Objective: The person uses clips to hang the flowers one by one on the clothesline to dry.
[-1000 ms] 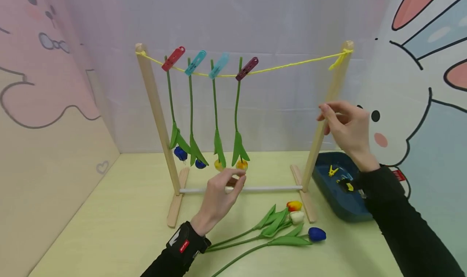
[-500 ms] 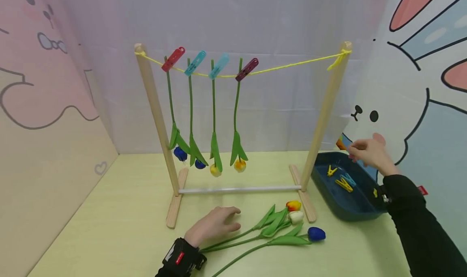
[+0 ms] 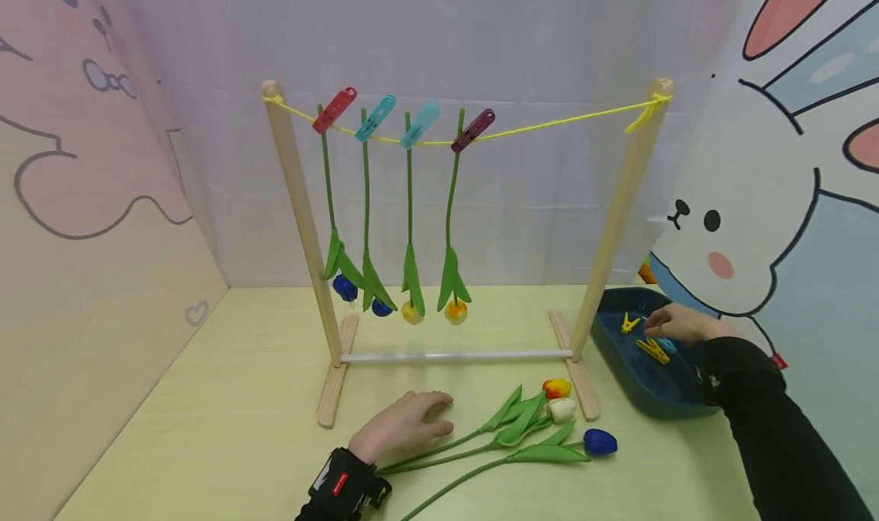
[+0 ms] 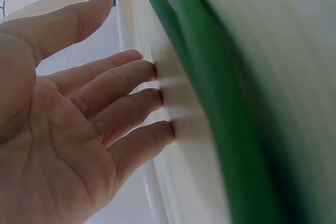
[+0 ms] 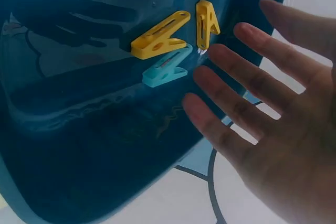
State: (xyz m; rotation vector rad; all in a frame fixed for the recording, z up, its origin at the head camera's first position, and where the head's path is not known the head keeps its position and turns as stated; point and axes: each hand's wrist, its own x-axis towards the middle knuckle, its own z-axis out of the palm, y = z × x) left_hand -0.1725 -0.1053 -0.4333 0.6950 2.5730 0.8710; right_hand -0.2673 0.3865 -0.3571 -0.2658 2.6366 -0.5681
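A wooden rack carries a yellow string with several clothespegs, each holding an artificial tulip head down. My left hand lies flat on the table, fingers straight, beside the green stems of three loose tulips; the left wrist view shows the open palm against a stem. My right hand hovers open over a dark blue tray. In the right wrist view its fingers spread just above a yellow peg, a smaller yellow peg and a light blue peg.
Loose tulip heads lie near the rack's right foot: orange, white, blue. Cartoon-printed walls enclose the table on the left, back and right. The string's right half hangs bare.
My left hand dropped from the hanging tulips to the table beside the loose stems. My right hand came down from the rack's right post into the blue tray.
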